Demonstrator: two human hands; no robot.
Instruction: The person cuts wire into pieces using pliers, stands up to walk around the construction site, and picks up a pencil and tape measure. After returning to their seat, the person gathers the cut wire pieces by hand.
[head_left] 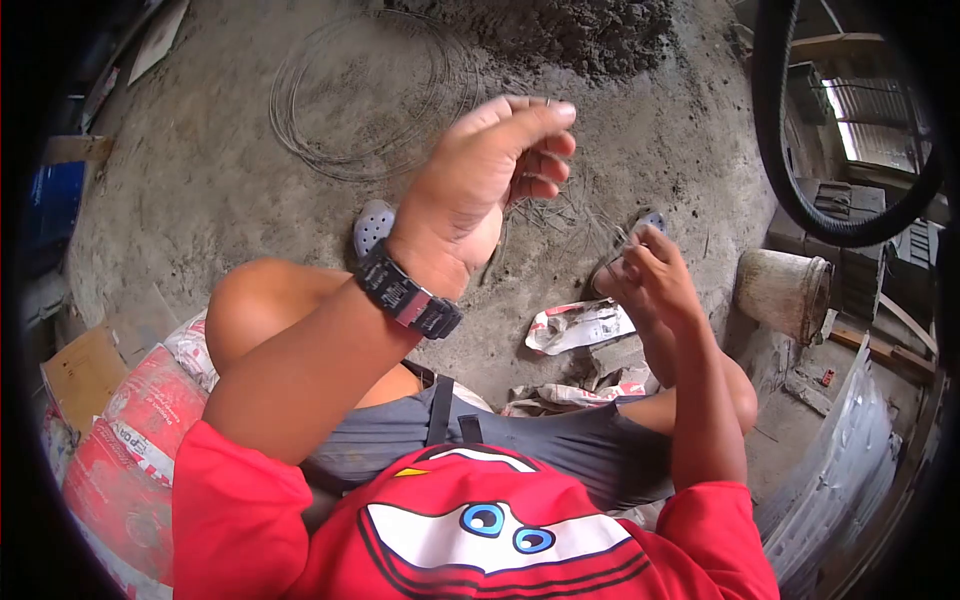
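Note:
My left hand [505,150], with a dark watch [405,295] on its wrist, is raised over the floor. Its thumb lies along the curled fingers, and I cannot tell what thin thing they pinch. Lower and to the right, my right hand [652,270] has its fingertips pressed together, with thin wire strands showing at them. Cut wire pieces [560,215] lie scattered on the floor between and behind the hands. Farther back at the left rests a large loose coil of wire [290,115].
Torn cement-bag paper [585,327] lies between my feet, which wear grey clogs [373,226]. A stained bucket [780,295] stands at the right, below a black hose [850,235]. Full red-and-white bags [140,450] are at my left. Dark wet mix [590,35] is heaped at the back.

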